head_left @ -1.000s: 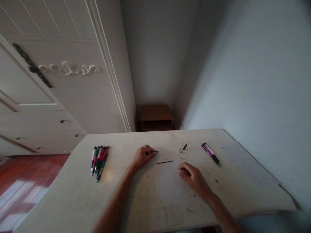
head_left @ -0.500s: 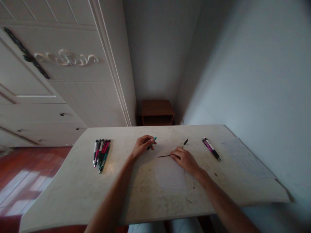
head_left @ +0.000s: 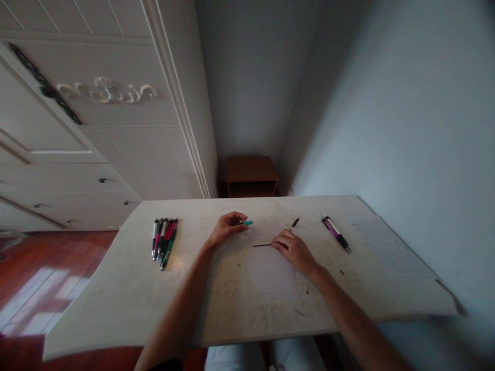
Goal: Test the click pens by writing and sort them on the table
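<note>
Centre frame: left hand point(head_left: 232, 224) is pinching a green pen piece point(head_left: 248, 222); right hand point(head_left: 292, 250), apart from it, is gripping a thin dark rod point(head_left: 261, 245) (an ink refill, by its look) by its right end, at the upper part of the pale paper point(head_left: 273, 278). Judgement: light fingertip pressure is suiting so slim a rod; squeezing hard is risking a bend. Steadying the wrists against the desk point(head_left: 220, 304) is probably giving finer control.

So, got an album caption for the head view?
Left hand holds a green piece, right hand a dark rod, with pens lying on either side.
</note>
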Tool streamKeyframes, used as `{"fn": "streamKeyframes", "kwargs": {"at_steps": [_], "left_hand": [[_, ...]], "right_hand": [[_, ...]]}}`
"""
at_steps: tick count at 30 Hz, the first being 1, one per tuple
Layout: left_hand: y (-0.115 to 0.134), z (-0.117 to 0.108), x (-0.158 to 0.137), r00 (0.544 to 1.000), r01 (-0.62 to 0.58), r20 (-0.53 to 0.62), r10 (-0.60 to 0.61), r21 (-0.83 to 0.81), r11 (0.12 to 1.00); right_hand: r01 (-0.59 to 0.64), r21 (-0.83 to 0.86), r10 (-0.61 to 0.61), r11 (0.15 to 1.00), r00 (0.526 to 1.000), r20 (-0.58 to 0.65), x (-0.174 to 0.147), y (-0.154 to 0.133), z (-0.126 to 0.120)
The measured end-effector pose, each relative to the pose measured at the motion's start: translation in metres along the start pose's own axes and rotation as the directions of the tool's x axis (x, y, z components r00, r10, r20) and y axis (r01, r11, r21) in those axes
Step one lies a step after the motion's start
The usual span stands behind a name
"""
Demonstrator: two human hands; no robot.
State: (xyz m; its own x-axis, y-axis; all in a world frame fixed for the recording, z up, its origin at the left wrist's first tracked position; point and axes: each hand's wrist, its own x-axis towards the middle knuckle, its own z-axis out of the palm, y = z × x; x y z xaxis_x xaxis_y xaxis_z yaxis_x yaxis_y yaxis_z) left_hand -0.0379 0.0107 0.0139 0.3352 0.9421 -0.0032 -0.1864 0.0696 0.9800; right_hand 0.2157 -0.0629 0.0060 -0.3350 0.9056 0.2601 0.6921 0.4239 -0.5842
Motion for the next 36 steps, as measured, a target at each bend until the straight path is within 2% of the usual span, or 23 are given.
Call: {"fn": "streamKeyframes", "kwargs": {"at_steps": [5, 21, 26, 36], "left_hand": [[0.001, -0.002, -0.001, 1.0, -0.014, 0.023, 0.013, 0.055, 0.998], [-0.002, -0.003, 0.0, 0.999, -0.013, 0.048, 0.007, 0.14, 0.99], [-0.002, -0.002, 0.0, 0.997, -0.042, 0.073, 0.028, 0.196, 0.98], [-0.002, -0.002, 0.002, 0.997, 0.001, 0.076, -0.004, 0.046, 0.999]], "right_hand": [[0.018, -0.012, -0.018, 1.0, 1.0, -0.018, 0.0, -0.001, 0.001], [0.055, 0.074, -0.036, 0.996, 0.972, -0.23, -0.001, -0.007, -0.004], [0.024, 0.077, 0.004, 0.997, 0.936, -0.351, -0.001, -0.005, -0.009], [-0.076, 0.054, 0.093, 0.996, 0.819, -0.566, -0.005, 0.004, -0.03]]}}
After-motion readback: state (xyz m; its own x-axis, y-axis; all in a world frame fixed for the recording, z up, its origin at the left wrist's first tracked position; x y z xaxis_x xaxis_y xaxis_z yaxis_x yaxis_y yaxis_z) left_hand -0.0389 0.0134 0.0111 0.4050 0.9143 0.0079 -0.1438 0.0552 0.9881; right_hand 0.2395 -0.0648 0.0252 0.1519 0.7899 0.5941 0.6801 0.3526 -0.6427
